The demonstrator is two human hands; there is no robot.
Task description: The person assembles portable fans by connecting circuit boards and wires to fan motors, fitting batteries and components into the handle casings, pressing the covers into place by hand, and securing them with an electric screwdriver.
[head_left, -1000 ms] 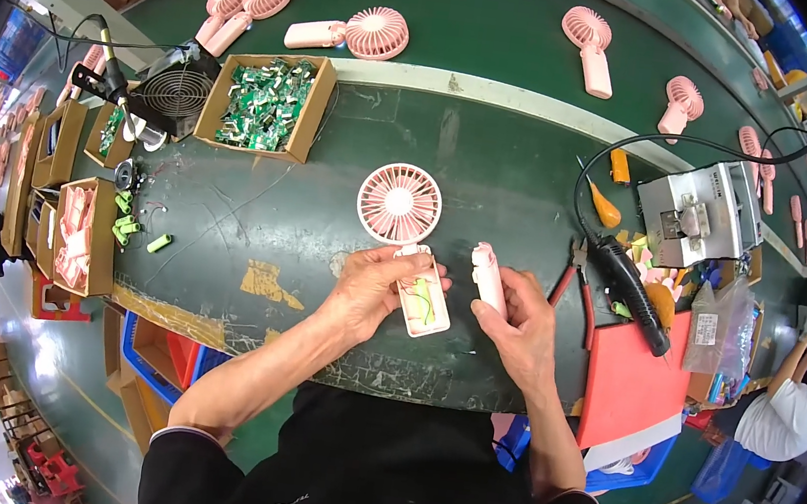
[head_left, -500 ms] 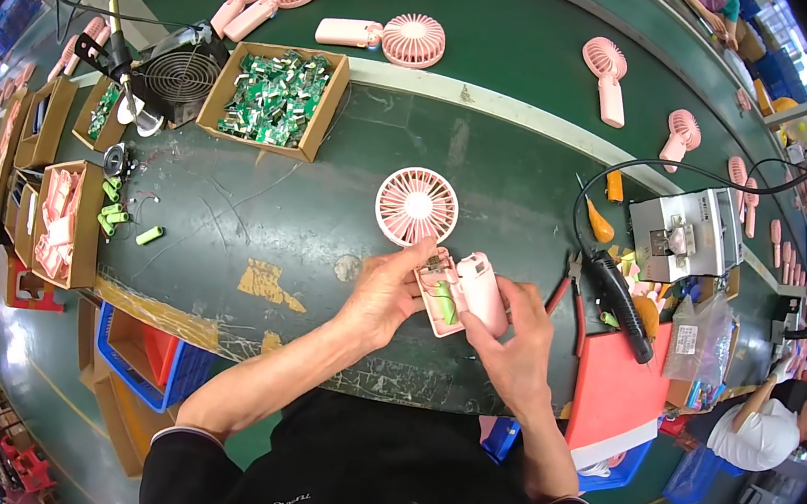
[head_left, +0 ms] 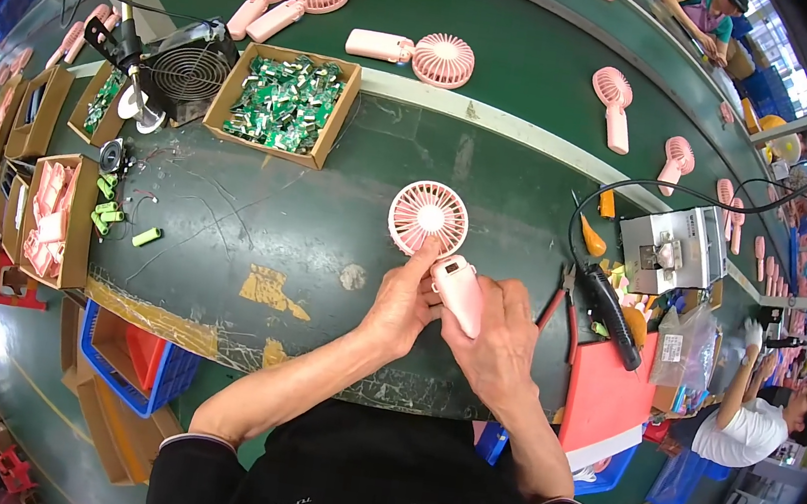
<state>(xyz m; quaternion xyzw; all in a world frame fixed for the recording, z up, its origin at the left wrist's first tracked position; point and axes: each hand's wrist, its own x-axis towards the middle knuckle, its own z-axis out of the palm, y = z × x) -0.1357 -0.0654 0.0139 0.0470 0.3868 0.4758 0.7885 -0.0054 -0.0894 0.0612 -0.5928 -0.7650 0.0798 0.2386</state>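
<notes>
A pink handheld fan [head_left: 429,218] is in front of me, its round grille resting at the middle of the bench. My left hand [head_left: 401,304] grips the fan near its neck, thumb by the grille's lower edge. With fingers wrapped round its right side, my right hand [head_left: 495,342] holds the pink handle cover [head_left: 457,291] over the fan's handle. The cover shows a small dark slot near its upper end. Whether cover and handle meet all along cannot be seen, as my fingers hide the seam. The inside of the handle is hidden.
A carton of green circuit boards [head_left: 283,104] sits beyond, left of a row of pink fans. Pink shells fill another carton [head_left: 79,224] at left, near green battery cells [head_left: 108,214]. Red-handled pliers [head_left: 564,304], a black electric screwdriver [head_left: 614,316] and a red sheet [head_left: 608,393] lie right.
My right hand has brought the cover left onto the open handle. The green cell and wires that showed inside it are now out of sight.
</notes>
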